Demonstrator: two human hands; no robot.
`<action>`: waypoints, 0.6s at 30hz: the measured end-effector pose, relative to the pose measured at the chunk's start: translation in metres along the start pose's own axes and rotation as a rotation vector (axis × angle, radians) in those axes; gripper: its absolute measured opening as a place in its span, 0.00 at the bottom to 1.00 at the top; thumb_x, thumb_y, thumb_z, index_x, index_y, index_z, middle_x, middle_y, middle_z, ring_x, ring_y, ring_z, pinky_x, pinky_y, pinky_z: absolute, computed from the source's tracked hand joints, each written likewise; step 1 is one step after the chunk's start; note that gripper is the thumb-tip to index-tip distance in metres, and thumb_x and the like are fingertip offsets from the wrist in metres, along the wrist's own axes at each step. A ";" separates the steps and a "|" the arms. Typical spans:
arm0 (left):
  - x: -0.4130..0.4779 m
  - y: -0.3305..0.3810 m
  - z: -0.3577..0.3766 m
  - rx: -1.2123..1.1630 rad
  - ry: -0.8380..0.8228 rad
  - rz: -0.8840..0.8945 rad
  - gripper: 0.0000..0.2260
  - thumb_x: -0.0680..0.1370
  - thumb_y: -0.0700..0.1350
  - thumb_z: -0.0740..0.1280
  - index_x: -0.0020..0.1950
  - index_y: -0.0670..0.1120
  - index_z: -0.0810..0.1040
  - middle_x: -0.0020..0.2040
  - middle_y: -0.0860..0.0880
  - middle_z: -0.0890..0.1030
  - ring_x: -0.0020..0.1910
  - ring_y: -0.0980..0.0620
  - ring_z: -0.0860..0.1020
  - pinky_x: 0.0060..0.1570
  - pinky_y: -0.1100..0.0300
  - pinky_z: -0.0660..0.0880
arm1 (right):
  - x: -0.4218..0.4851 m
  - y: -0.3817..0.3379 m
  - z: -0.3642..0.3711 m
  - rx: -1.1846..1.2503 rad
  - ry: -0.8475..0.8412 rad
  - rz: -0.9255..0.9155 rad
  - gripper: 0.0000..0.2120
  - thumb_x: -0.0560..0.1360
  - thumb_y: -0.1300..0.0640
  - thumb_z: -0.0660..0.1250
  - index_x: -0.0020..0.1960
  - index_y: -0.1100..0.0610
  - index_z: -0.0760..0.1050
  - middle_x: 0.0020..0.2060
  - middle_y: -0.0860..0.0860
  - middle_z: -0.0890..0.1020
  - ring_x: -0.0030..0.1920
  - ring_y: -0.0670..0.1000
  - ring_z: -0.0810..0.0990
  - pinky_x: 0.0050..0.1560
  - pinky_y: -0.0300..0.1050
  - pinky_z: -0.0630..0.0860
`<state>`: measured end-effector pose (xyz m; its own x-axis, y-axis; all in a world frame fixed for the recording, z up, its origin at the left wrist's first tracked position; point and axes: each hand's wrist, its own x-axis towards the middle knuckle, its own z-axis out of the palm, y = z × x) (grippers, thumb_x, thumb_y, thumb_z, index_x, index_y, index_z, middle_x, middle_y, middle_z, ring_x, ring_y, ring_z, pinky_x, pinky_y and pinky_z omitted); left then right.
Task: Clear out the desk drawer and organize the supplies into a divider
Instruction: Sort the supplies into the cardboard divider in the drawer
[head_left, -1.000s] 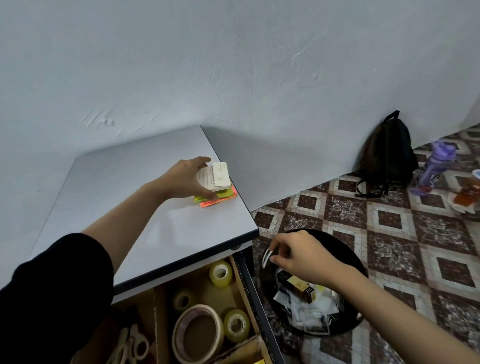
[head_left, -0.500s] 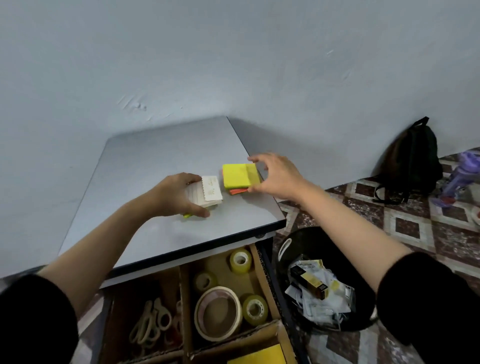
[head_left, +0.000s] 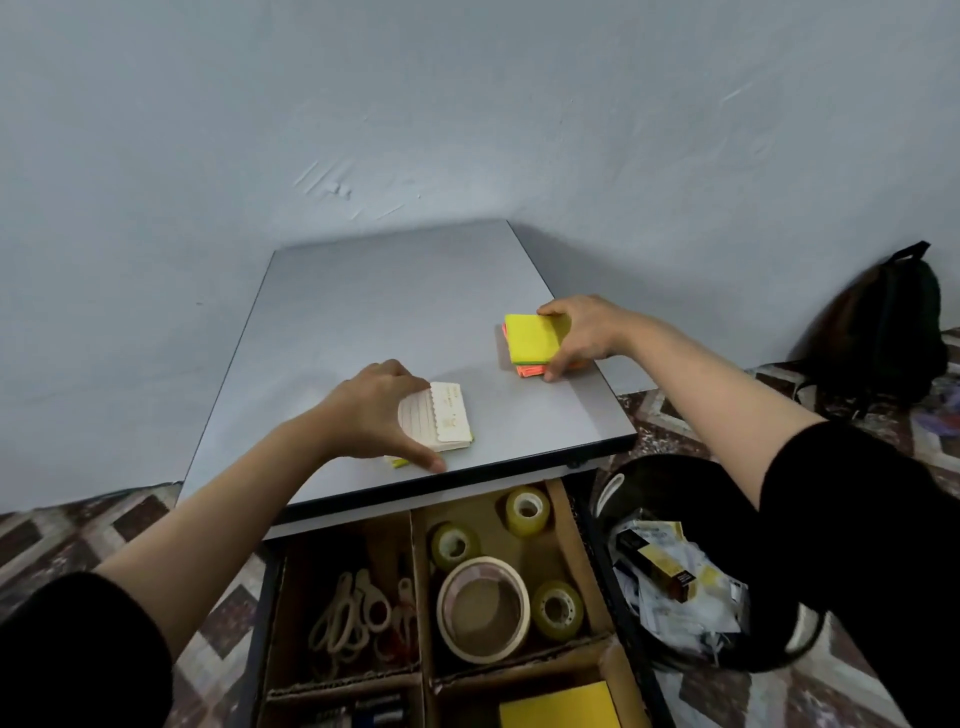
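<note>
Your yellow sticky-note stack (head_left: 531, 338) sits on orange notes near the right edge of the desk top (head_left: 384, 312). Your right hand (head_left: 587, 332) clamps it, thumb on the near side, fingers curled over the far edge. Your left hand (head_left: 371, 415) reaches across and grips the white notepad (head_left: 448, 415) near the front edge, thumb stretched along its near side, fingers bent over the top. That's two pads up top. Down in the cardboard divider (head_left: 420, 597): three small tape rolls (head_left: 511, 512) and one wide roll (head_left: 483, 565) share a compartment, with scissors (head_left: 353, 608) beside them, count unclear.
</note>
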<state>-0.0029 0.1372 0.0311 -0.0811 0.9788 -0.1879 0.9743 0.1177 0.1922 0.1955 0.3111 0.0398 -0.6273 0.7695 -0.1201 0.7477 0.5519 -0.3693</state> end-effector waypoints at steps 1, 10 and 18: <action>0.000 0.001 0.000 0.022 0.008 -0.007 0.50 0.59 0.69 0.72 0.73 0.46 0.64 0.67 0.49 0.67 0.66 0.50 0.65 0.62 0.58 0.65 | 0.001 0.000 -0.002 -0.011 -0.010 -0.003 0.43 0.63 0.55 0.79 0.73 0.57 0.63 0.70 0.53 0.68 0.68 0.53 0.67 0.62 0.40 0.65; 0.003 0.005 -0.006 0.053 -0.059 -0.062 0.33 0.66 0.62 0.73 0.63 0.45 0.72 0.57 0.47 0.71 0.54 0.51 0.68 0.52 0.60 0.69 | 0.009 -0.011 -0.007 -0.186 -0.037 0.017 0.40 0.60 0.53 0.80 0.68 0.60 0.67 0.63 0.56 0.70 0.60 0.56 0.72 0.58 0.45 0.72; 0.000 0.012 -0.004 0.134 -0.104 -0.009 0.34 0.61 0.59 0.78 0.61 0.48 0.72 0.58 0.49 0.69 0.54 0.52 0.67 0.54 0.59 0.71 | 0.003 -0.009 -0.005 -0.222 0.036 0.011 0.38 0.59 0.50 0.80 0.63 0.62 0.68 0.60 0.58 0.74 0.58 0.58 0.73 0.55 0.48 0.74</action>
<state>0.0078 0.1394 0.0373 -0.0746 0.9544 -0.2889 0.9935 0.0963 0.0615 0.1879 0.3094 0.0476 -0.6137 0.7846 -0.0888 0.7865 0.5976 -0.1557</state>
